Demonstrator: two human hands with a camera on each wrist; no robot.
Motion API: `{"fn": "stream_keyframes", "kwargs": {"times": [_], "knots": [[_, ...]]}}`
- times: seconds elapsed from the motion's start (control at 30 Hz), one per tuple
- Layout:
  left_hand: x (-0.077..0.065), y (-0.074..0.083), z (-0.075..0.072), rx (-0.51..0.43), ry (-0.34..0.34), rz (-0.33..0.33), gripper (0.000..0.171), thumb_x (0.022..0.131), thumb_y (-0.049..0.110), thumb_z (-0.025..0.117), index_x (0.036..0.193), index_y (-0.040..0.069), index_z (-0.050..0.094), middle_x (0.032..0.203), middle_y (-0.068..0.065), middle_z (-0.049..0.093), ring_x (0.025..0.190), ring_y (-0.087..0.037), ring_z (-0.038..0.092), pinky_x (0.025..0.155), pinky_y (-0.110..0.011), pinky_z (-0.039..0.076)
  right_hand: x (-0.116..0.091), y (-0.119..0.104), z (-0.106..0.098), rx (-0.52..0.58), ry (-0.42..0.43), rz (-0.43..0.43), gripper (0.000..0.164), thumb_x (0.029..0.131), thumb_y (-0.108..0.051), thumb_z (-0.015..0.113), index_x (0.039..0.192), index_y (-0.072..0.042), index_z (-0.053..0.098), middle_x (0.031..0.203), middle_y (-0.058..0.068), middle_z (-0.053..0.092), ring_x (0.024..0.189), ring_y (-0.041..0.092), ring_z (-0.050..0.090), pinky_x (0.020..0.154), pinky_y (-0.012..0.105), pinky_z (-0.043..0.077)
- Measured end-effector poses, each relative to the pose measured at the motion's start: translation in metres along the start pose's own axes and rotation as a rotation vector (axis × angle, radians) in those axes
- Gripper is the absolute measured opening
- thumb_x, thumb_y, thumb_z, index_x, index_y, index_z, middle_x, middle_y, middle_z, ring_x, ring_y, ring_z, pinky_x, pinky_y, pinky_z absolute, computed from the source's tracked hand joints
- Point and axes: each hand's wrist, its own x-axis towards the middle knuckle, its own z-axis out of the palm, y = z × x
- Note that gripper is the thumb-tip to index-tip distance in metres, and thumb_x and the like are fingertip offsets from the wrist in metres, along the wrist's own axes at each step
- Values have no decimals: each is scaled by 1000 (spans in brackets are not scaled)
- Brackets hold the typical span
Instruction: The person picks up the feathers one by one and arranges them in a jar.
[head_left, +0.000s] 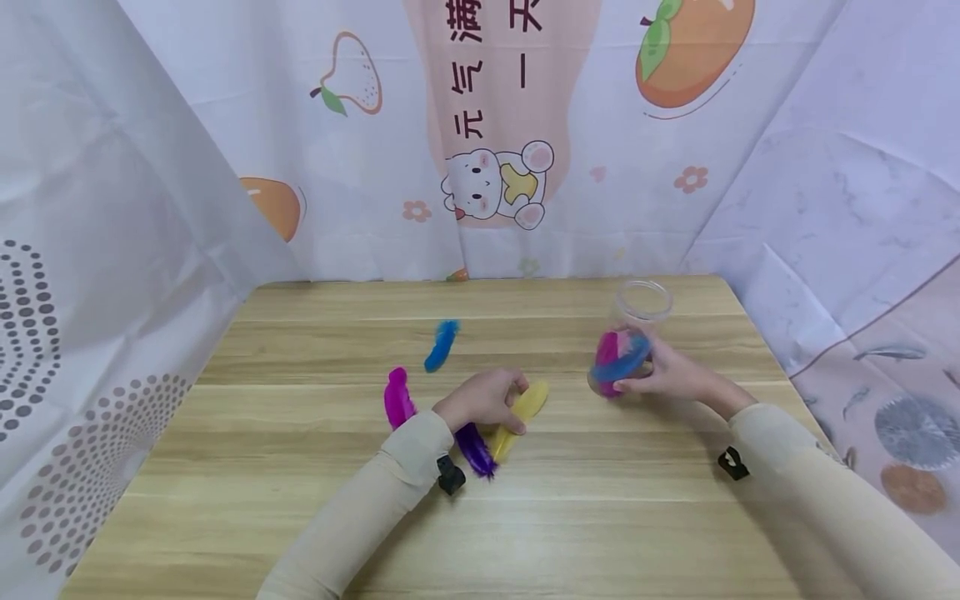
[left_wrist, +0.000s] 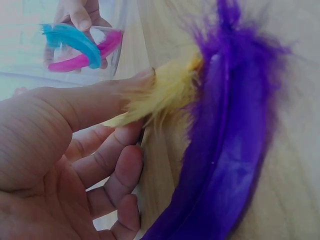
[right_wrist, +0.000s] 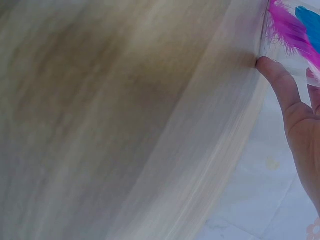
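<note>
My left hand (head_left: pixel 487 398) pinches a yellow feather (head_left: pixel 531 402) between thumb and fingers, low over the wooden table. Right beside it lies a purple feather (left_wrist: pixel 227 135), large in the left wrist view and partly covered by the left hand in the head view. On the right, my right hand (head_left: pixel 671 371) grips a clear plastic jar (head_left: pixel 622 319) that stands upright. A pink feather (head_left: pixel 607 352) and a blue feather (head_left: pixel 622 365) show through its wall. In the right wrist view one fingertip (right_wrist: pixel 265 64) is at the jar's lower edge.
Another blue feather (head_left: pixel 442 346) lies toward the back of the wooden table (head_left: pixel 585 517). A second pink feather (head_left: pixel 399 397) is left of my left hand, its lower end behind the sleeve (head_left: pixel 405 467). Printed curtains (head_left: pixel 360 208) hang behind the table and at both sides.
</note>
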Motion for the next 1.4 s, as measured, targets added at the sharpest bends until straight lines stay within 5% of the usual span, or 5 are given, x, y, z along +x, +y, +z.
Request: {"fn": "stream_keyframes", "kwargs": {"times": [0.57,0.93,1.03,1.27,1.4], "knots": [[-1,-4,4,-45,24,22,48,81,16,88,123,8,65,76,3,57,59,-9,52,53,-23,44,-2,3,1,-11,7,-4,99,82,-4,85,153,-6,16,142,23,43,126,38,49,100,21,43],[1,-3,-6,-63,41,90,25,86,11,83,107,8,70,90,3,66,82,-11,60,74,-25,53,-2,2,1,-18,11,6,99,83,-4,84,154,-10,16,142,22,42,127,41,48,102,24,43],[2,-5,-9,-45,44,120,22,87,9,81,107,8,72,94,2,67,88,-12,61,82,-28,53,-1,1,1,-10,6,22,100,83,-4,84,154,-8,15,142,23,42,128,42,48,106,37,43],[0,-2,-17,-66,33,147,23,87,2,78,109,3,71,97,-2,69,92,-13,63,85,-29,54,-1,1,-1,11,-8,25,101,82,-4,85,154,-7,14,140,23,45,126,42,49,98,15,41],[0,-2,-19,-97,38,146,27,88,2,78,113,2,70,100,-3,69,94,-16,63,85,-28,55,0,0,-1,15,-12,24,99,82,-4,85,153,-6,15,139,23,47,126,42,51,99,16,41]]}}
